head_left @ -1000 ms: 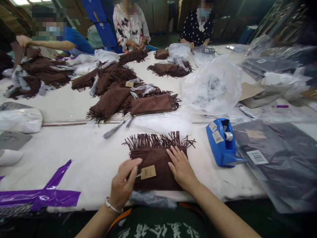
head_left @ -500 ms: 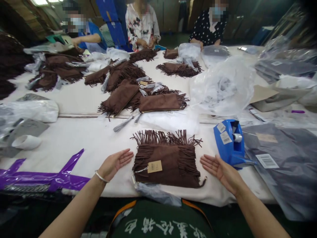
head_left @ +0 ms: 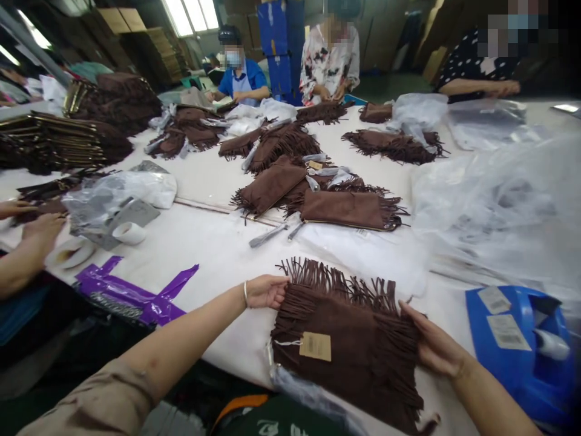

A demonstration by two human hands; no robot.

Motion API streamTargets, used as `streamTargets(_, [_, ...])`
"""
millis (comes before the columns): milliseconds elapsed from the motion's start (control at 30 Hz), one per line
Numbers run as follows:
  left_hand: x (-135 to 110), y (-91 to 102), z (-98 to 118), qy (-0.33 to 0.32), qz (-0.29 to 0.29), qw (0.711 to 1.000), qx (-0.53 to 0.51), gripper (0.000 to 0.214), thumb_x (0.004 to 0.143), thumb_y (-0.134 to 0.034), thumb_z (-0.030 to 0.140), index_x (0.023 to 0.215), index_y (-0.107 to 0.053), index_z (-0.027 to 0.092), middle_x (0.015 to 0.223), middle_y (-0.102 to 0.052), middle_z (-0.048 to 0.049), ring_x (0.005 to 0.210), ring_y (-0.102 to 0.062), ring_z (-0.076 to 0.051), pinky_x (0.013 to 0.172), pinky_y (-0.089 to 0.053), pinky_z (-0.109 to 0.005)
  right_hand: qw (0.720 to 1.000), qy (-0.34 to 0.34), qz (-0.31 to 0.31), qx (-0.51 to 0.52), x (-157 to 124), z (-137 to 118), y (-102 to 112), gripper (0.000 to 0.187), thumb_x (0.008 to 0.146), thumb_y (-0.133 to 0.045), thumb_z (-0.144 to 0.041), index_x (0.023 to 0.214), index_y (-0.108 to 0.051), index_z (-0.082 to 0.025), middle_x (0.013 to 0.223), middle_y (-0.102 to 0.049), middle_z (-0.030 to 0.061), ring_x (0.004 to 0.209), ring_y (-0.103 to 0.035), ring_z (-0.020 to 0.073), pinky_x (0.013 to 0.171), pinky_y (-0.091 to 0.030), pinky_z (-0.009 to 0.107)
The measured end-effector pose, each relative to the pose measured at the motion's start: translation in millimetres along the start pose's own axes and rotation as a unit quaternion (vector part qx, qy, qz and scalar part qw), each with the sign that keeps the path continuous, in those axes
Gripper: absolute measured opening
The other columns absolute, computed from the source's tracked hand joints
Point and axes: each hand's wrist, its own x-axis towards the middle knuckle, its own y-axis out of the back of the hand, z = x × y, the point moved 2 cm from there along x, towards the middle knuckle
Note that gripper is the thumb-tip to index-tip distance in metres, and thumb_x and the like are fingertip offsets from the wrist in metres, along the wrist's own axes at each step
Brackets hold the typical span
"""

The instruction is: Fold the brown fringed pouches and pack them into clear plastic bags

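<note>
A dark brown fringed bag (head_left: 345,339) lies before me at the table's near edge, strips fanned out along its top. A tan paper tag (head_left: 315,346) hangs on its front by a white string. Clear plastic wrap (head_left: 308,390) trails from its lower left corner. My left hand (head_left: 269,291), wearing a white bangle, has its fingers curled on the bag's upper left corner. Against the right edge, my right hand (head_left: 436,342) holds the side fringe, one digit stretched along the top and the other fingers partly hidden by the strips.
A blue tape dispenser (head_left: 517,357) stands at right. More brown fringed bags (head_left: 342,209) lie mid-table near a large clear plastic bag (head_left: 490,188). Purple tape (head_left: 136,290) and a white tape roll (head_left: 129,233) are left. A co-worker's hands (head_left: 40,227) work at far left; other people stand opposite.
My hands, earlier open and apart from the bag, have come in to its two sides. The view has swung left, bringing a stack of bags and a co-worker's hands into sight.
</note>
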Motion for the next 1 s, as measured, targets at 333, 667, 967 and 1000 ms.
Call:
streamTargets(333, [86, -27.2, 28, 0.108, -0.207, 0.972, -0.010, 0.059, 0.080, -0.053, 0.062, 0.102, -0.063, 0.009, 0.097, -0.070, -0.0097, 0.090, -0.065, -0.022, 0.093, -0.045, -0.035, 0.997, -0.046, -0.063, 0.020, 38, -24, -9, 0.050, 0.088, -0.041, -0.051, 0.108, -0.063, -0.011, 0.104, -0.069, 0.0108, 0.111, -0.057, 0.0223, 0.108, -0.032, 0.038])
streamTargets(667, [71, -76.5, 57, -0.050, -0.250, 0.926, 0.279, 0.063, 0.073, -0.056, 0.068, 0.108, -0.062, 0.016, 0.106, -0.067, -0.0047, 0.102, -0.060, -0.025, 0.094, -0.045, -0.037, 0.923, 0.101, -0.051, -0.369, 17, -47, -36, 0.051, 0.088, -0.043, -0.050, 0.128, -0.051, -0.020, 0.133, -0.052, 0.0084, 0.127, -0.042, 0.0255, 0.111, -0.025, 0.045])
streamTargets(967, [-8, -97.0, -23, -0.367, -0.175, 0.664, 0.628, 0.071, 0.080, -0.063, 0.046, 0.138, -0.036, 0.016, 0.147, -0.029, -0.0144, 0.135, -0.028, -0.028, 0.114, -0.016, -0.046, 0.518, 0.326, -0.051, -0.789, -11, 58, -52, 0.060, 0.084, -0.056, -0.039, 0.139, -0.035, -0.027, 0.143, -0.039, 0.0071, 0.135, -0.027, 0.0285, 0.110, -0.021, 0.055])
streamTargets(1000, [-10, -95.1, -33, -0.379, -0.167, 0.648, 0.639, 0.068, 0.080, -0.062, 0.045, 0.136, -0.039, 0.016, 0.146, -0.030, -0.0148, 0.136, -0.027, -0.028, 0.114, -0.015, -0.047, 0.496, 0.360, -0.062, -0.788, -14, 69, -51, 0.060, 0.084, -0.057, -0.037, 0.138, -0.036, -0.026, 0.140, -0.043, 0.0076, 0.134, -0.030, 0.0281, 0.109, -0.023, 0.054])
